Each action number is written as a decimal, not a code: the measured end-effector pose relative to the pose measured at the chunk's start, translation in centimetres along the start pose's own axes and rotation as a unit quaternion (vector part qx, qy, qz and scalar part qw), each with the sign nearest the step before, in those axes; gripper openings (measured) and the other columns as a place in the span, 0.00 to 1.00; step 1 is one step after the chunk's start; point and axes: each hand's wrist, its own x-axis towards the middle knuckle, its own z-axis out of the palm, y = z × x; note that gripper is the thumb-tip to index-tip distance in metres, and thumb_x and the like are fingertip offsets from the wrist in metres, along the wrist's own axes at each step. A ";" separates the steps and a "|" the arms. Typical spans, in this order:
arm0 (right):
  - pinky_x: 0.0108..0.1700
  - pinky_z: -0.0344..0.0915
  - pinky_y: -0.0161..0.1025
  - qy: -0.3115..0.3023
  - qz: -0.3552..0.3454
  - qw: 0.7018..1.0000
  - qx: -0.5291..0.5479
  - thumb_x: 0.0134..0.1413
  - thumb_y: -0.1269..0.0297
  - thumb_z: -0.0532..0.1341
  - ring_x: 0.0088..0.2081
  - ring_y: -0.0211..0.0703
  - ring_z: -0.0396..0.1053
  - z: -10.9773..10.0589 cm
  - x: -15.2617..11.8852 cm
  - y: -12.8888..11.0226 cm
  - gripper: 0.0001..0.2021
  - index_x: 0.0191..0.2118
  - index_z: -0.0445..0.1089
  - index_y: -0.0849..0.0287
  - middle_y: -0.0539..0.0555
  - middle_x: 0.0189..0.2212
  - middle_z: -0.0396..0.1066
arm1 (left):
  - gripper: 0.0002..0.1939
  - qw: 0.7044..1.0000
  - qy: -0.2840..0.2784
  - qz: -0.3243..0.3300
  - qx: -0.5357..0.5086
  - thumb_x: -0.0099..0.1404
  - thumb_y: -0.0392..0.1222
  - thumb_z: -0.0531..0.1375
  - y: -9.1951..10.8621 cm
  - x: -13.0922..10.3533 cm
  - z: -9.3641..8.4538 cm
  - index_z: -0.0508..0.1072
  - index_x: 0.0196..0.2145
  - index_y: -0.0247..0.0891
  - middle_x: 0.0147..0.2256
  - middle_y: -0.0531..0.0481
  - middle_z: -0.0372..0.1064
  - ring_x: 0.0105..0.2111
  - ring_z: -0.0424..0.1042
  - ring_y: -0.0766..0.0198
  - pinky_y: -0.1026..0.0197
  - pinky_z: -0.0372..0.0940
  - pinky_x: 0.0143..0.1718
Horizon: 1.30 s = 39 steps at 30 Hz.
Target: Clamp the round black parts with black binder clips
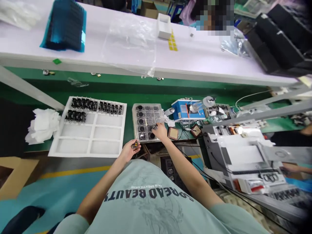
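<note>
My left hand (130,150) is closed around a small round metal piece (134,145) with a yellowish centre, just off the near left corner of a clear compartment tray (135,113). Over that tray's near right part is my right hand (160,131), its fingers pinched at a compartment; what they grip, if anything, is too small to name. Dark round parts (140,114) fill the tray's left column. A white divided tray (75,146) lies to the left, with rows of black clipped parts (84,104) in its far compartments.
Crumpled white tissue (42,125) lies at the left. A blue device (181,110), a clear bottle (202,104) and cables stand right of the clear tray. A raised white shelf (85,60) crosses behind, holding plastic bags and black boxes (275,39). A grey machine (219,146) is at the right.
</note>
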 end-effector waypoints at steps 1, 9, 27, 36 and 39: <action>0.49 0.66 0.43 0.016 -0.006 1.000 0.025 0.50 0.64 0.63 0.46 0.53 0.72 0.3 -0.2 0.1 0.22 0.52 0.71 0.65 0.66 0.49 0.71 | 0.05 1.000 -0.002 0.002 -0.003 0.66 0.37 0.61 0.2 0.0 -0.2 0.75 0.37 0.34 0.30 0.46 0.74 0.28 0.75 0.63 0.61 0.71 0.32; 0.47 0.67 0.40 0.000 -0.020 0.996 0.082 0.45 0.66 0.64 0.40 0.48 0.74 -0.1 0.2 0.5 0.23 0.50 0.71 0.65 0.58 0.40 0.76 | 0.04 1.000 -0.020 -0.008 0.008 0.66 0.36 0.60 0.7 0.3 -0.8 0.74 0.37 0.34 0.30 0.47 0.73 0.27 0.74 0.65 0.64 0.70 0.29; 0.47 0.65 0.40 0.015 -0.006 0.998 -0.055 0.59 0.57 0.62 0.48 0.51 0.72 1.7 -1.7 -1.0 0.16 0.50 0.73 0.60 0.62 0.49 0.73 | 0.06 1.000 -0.011 0.010 -0.007 0.68 0.36 0.58 0.3 0.1 -1.7 0.75 0.37 0.33 0.30 0.48 0.73 0.27 0.74 0.66 0.63 0.70 0.30; 0.48 0.65 0.42 -0.053 -0.019 0.987 -0.147 0.59 0.59 0.61 0.51 0.56 0.72 0.8 -0.5 -3.5 0.16 0.49 0.74 0.62 0.65 0.44 0.76 | 0.05 1.000 0.008 0.019 -0.003 0.67 0.36 0.59 -0.2 -0.2 -1.9 0.75 0.37 0.34 0.31 0.47 0.74 0.27 0.74 0.65 0.63 0.70 0.29; 0.45 0.66 0.42 -0.090 -0.008 0.982 -0.165 0.58 0.60 0.61 0.48 0.56 0.74 0.5 -0.1 -3.7 0.17 0.51 0.72 0.62 0.65 0.42 0.77 | 0.05 1.000 0.006 0.021 -0.003 0.67 0.36 0.58 -0.3 -0.3 -1.9 0.75 0.37 0.33 0.31 0.47 0.74 0.27 0.74 0.65 0.63 0.70 0.29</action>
